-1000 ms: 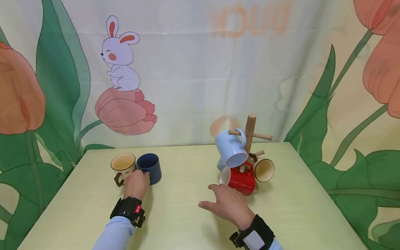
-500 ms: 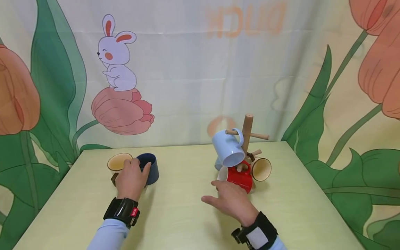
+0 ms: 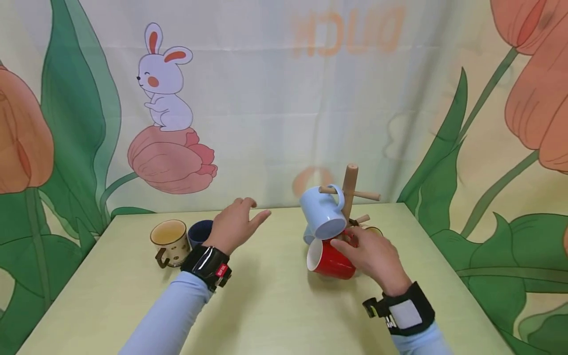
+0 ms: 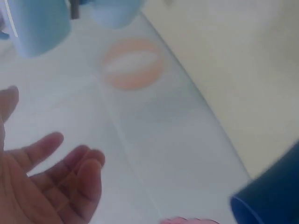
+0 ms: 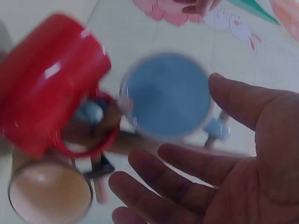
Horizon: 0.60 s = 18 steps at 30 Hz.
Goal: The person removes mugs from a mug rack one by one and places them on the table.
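Observation:
A red mug (image 3: 328,261) hangs by its handle low on a wooden mug tree (image 3: 350,190). My right hand (image 3: 377,256) is at the handle side of that mug; in the right wrist view the thumb and fingers (image 5: 182,196) are spread with nothing between them. Above the red mug, a light blue mug (image 3: 318,212) hangs tilted from an upper peg. My left hand (image 3: 235,224) is raised over the table, its fingers loose and holding nothing. Partly hidden behind it stands a dark blue mug (image 3: 199,233), beside a cream mug (image 3: 169,236) with a brown handle.
Another light blue mug (image 3: 307,235) shows in part behind the red one. A second cream mug (image 5: 51,193) hangs on the tree, mostly covered by my right hand in the head view. A printed cloth (image 3: 248,123) rises behind the pale table (image 3: 275,315).
My left hand has left the cream and dark blue mugs and moved right and upward. My right hand has shifted from in front of the red mug to its handle side.

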Motion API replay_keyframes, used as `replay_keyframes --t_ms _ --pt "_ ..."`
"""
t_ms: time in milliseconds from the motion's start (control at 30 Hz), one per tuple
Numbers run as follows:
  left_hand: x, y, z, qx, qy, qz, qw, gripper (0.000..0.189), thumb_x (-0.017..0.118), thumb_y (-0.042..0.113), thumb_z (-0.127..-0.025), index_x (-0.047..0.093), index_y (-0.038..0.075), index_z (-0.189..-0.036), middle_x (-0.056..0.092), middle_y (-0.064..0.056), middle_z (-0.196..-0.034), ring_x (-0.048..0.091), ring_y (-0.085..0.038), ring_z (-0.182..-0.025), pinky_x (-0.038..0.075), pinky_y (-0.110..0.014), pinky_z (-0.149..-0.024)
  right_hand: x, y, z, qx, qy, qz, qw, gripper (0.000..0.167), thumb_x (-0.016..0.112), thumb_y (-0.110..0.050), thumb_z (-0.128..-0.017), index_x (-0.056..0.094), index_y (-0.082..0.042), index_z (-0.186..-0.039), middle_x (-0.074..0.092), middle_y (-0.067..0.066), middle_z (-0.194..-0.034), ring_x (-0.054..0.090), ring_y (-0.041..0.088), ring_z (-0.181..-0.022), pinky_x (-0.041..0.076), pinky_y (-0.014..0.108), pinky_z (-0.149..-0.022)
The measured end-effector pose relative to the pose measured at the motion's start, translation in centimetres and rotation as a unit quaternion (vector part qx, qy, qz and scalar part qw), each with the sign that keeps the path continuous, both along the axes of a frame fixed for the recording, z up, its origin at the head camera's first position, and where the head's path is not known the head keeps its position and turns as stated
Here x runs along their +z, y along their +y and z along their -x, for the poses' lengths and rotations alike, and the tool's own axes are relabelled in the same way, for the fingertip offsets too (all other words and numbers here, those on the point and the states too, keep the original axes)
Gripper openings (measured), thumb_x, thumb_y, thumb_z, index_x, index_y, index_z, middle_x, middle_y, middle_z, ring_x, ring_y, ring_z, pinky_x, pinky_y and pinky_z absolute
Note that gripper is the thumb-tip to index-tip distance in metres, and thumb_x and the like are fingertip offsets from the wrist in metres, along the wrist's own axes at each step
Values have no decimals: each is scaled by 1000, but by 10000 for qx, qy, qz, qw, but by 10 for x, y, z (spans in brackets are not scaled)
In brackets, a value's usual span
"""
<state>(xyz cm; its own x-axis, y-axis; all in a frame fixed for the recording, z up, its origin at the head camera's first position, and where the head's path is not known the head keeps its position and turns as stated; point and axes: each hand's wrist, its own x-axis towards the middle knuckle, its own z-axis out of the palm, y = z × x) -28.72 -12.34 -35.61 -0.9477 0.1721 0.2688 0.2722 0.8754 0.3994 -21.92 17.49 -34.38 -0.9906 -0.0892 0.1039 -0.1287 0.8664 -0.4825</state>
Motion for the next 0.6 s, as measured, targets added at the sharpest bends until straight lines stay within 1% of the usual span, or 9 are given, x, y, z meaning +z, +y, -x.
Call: replay_keyframes --t_ms 100,167,233,300,333,433,500,600 --pt "13 24 9 -442 -112 59 9989 58 56 52 -98 60 2 -127 63 -16 -116 64 -30 -100 53 -46 -83 12 19 6 -464 76 -26 9989 61 60 -50 -95 58 0 -131 70 18 -105 66 31 -87 51 39 -63" --pt "21 41 15 -654 -119 149 9977 57 56 52 -98 60 3 -127 64 -14 -115 63 -29 -99 54 -45 -83 19 29 11 -724 314 -22 9969 67 58 -52 -96 54 4 -133 69 22 -105 65 33 -83 49 38 -59" --pt "30 56 20 -797 -105 248 9965 56 56 52 -98 61 4 -126 64 -14 -115 63 -28 -99 54 -43 -83 26 34 16 -855 654 -20 9942 68 57 -52 -97 52 6 -133 69 23 -103 65 34 -81 48 38 -57" --pt "39 71 24 -943 -89 349 9949 56 56 52 -98 60 5 -127 64 -13 -115 63 -26 -97 54 -42 -82 30 35 21 -845 1075 -59 9906 63 56 -49 -98 54 6 -130 69 22 -98 63 33 -76 46 38 -55" --pt "43 78 26 -1011 -68 422 9940 56 55 52 -98 60 5 -127 64 -12 -115 63 -25 -97 54 -41 -81 31 35 24 -813 1289 -95 9883 59 56 -47 -99 56 5 -127 69 21 -94 63 32 -74 45 38 -53" --pt "54 96 29 -1242 -41 591 9905 52 54 50 -99 60 6 -126 64 -10 -111 63 -23 -91 55 -36 -77 33 31 32 -787 1744 -212 9813 43 55 -37 -102 64 2 -116 68 16 -85 60 30 -66 43 38 -50" --pt "61 105 30 -1460 62 855 9856 46 53 47 -101 61 8 -124 64 -9 -107 61 -21 -90 55 -34 -74 33 29 36 -800 1961 -245 9770 33 56 -29 -102 67 1 -110 68 15 -81 59 29 -62 41 37 -47" --pt "67 114 27 -1674 406 1363 9756 36 49 40 -104 63 11 -119 62 -7 -96 59 -19 -85 56 -33 -70 34 30 40 -742 2082 -125 9752 28 57 -23 -102 69 1 -108 68 14 -80 57 28 -60 37 35 -46"
